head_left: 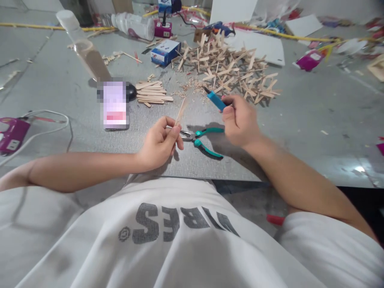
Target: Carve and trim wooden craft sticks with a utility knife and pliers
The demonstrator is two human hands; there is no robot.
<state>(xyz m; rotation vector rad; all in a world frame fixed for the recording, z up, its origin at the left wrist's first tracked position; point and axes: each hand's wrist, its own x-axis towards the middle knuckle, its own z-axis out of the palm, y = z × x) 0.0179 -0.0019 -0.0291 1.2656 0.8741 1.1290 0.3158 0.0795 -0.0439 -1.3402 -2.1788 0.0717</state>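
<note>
My left hand [163, 142] pinches a flat wooden craft stick [181, 112], which points up and away from me. In my right hand [241, 120] is a blue utility knife [216, 101], its dark tip aimed toward the far left, apart from the stick. Pliers with green and black handles [208, 150] lie spread on the table below and between my hands, their jaws partly hidden behind my left fingers. Beyond the hands, small wood shavings [192, 86] are scattered in front of a large heap of joined craft sticks [231, 66].
Loose craft sticks [153, 94] lie beside a blurred phone [115, 106]. Behind it stands a tilted bottle [90, 56]. A blue and white box [165, 53], a clear bottle [133, 26], a blue glue gun [220, 28] and purple sockets [310, 61] sit farther back on the grey table [303, 132].
</note>
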